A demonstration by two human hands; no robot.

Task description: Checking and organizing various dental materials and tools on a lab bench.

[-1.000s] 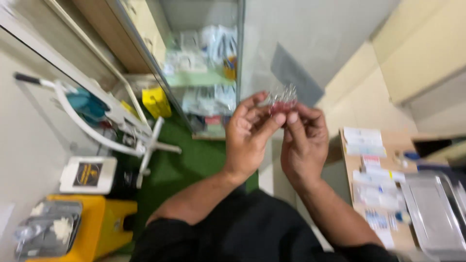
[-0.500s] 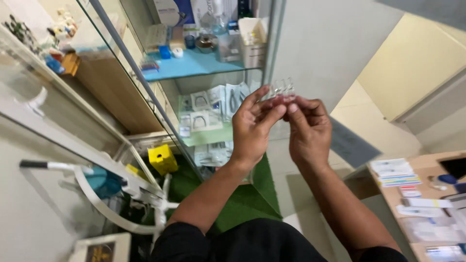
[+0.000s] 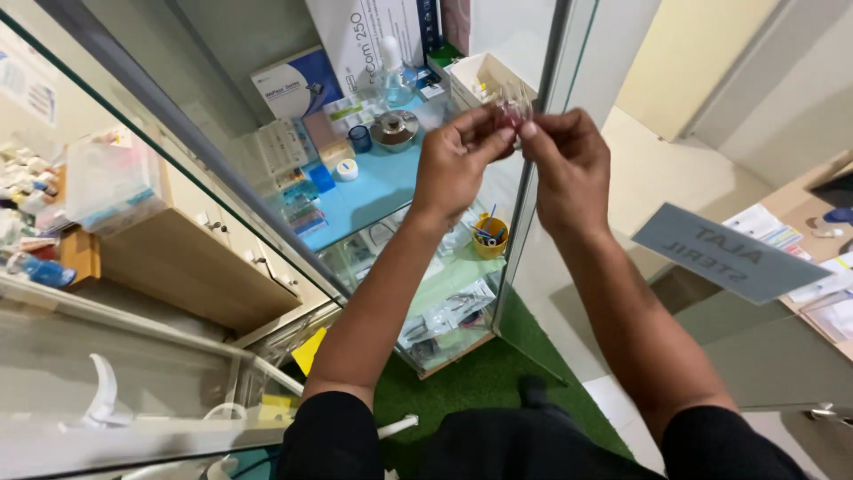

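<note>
Both hands are raised in front of a glass cabinet. My left hand (image 3: 458,160) and my right hand (image 3: 567,164) pinch a small clear plastic piece with a reddish part (image 3: 513,108) between their fingertips. The piece is partly hidden by the fingers, and its exact shape is hard to tell. Behind it is the cabinet's blue shelf (image 3: 373,191) with a metal dish (image 3: 394,130), a clear bottle (image 3: 391,71) and a white open box (image 3: 489,80).
The glass cabinet has a metal frame post (image 3: 533,178) and lower shelves with a yellow cup (image 3: 489,238) and packets. A wooden cabinet (image 3: 195,258) stands at the left. Green carpet (image 3: 480,382) lies below. A grey sign (image 3: 729,253) and a desk with papers (image 3: 826,267) are at the right.
The view has tilted up from the floor and desk to the cabinet's upper shelves. Both hands stay together on the small clear piece, now higher against the cabinet.
</note>
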